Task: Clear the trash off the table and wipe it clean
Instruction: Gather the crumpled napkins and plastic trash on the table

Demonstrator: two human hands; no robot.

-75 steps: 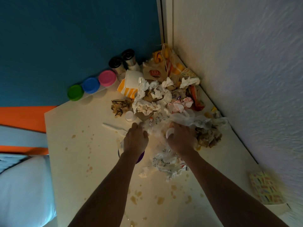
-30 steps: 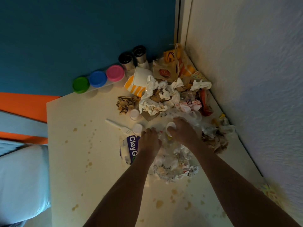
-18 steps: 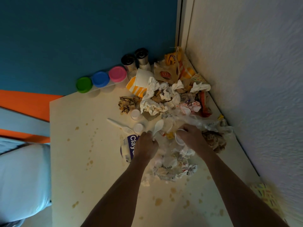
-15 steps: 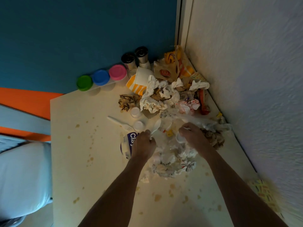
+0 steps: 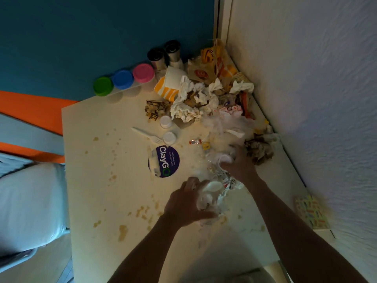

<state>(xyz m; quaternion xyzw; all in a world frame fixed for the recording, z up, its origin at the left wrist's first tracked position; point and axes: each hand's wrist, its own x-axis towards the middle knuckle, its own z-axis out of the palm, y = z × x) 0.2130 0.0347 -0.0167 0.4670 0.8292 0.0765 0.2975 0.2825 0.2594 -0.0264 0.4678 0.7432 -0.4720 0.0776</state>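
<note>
1. Both bare forearms reach in from the near edge of the cream table [image 5: 85, 180], angled toward the corner where it meets the white wall.
2. The left hand [image 5: 188, 203] sits nearer the person, fingers curled around a bunch of clear plastic bag [image 5: 208, 199]; a white spoon bowl [image 5: 214, 185] shows just above its knuckles, inside or against the plastic.
3. The right hand [image 5: 239, 164] is farther forward, wrist bent, fingers curled down onto crumpled white wrapping [image 5: 223, 158] at the bag's other end. Motion blur hides the fingertips, so how tight that grip is I cannot tell.
4. The rest of the trash pile [image 5: 195, 101] lies heaped in the far corner: crumpled napkins, a tipped orange-striped cup [image 5: 166, 88], and brown paper bags [image 5: 201, 73] against the wall.
5. A crumpled brown paper wad [image 5: 259, 151] lies just right of the right hand.
6. On the bare table left of the hands lie a purple round lid [image 5: 164, 161], a white plastic fork [image 5: 145, 135], and two small white cups [image 5: 168, 129].
7. Brown drips [image 5: 122, 231] spot the tabletop around the left forearm.
8. Green, blue and pink tubs [image 5: 123, 79] line the far edge, beside two steel shakers [image 5: 164, 55].
</note>
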